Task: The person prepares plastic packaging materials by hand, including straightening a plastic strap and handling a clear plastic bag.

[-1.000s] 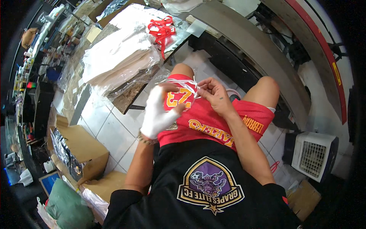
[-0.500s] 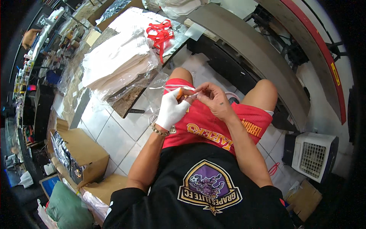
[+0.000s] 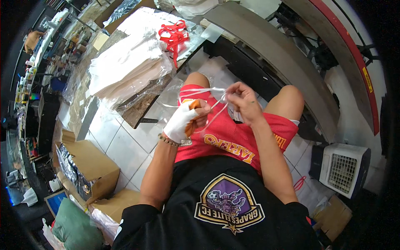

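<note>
A thin white cord is stretched between my two hands above my lap. My left hand, in a white fingerless glove with orange on the palm side, is closed on one part of it. Higher and to the right, my bare right hand pinches another part between thumb and fingers. A loop or knot shows beside the right fingertips, though its exact form is blurred. Loose strands trail left over my red shorts and hang below the hands.
Ahead on the left, a table bears a stack of white sheets and tangled red ribbon. A grey bench runs along the right. Cardboard boxes stand at the left, and a white air cooler at the right. Another person is far left.
My hands have moved apart, the right one going right and the left one slightly down and left. The white cord now spans the gap between them.
</note>
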{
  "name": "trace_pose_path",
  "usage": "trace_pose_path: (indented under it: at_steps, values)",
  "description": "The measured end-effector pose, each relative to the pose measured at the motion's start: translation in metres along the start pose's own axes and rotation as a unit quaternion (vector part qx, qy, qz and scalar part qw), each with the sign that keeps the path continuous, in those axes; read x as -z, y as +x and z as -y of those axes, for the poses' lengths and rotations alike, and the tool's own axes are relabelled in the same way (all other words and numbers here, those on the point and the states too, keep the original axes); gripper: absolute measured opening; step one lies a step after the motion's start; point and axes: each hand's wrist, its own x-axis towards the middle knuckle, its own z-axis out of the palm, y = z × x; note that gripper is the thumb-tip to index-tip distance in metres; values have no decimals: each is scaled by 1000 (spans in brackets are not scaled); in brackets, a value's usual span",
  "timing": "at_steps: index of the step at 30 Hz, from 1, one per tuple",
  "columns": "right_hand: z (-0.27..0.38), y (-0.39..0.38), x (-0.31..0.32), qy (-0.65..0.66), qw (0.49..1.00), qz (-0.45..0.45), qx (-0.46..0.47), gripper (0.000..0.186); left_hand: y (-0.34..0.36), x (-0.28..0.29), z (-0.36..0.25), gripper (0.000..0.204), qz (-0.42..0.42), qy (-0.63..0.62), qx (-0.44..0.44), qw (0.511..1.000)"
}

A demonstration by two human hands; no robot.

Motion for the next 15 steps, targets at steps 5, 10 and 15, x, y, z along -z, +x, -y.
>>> trace_pose_path:
  at_steps: [5, 10, 15]
  values:
    - [5, 2, 6, -69, 997, -16, -25, 10, 9, 33, 0, 19, 70, -41, -54, 995]
    - [5, -4, 19, 43, 996, -33, -76, 5, -3, 58, -23, 10, -46, -16, -210, 977]
    - [5, -3, 13, -5, 998, -37, -50, 12, -17, 21, -28, 32, -193, 642, -287, 685]
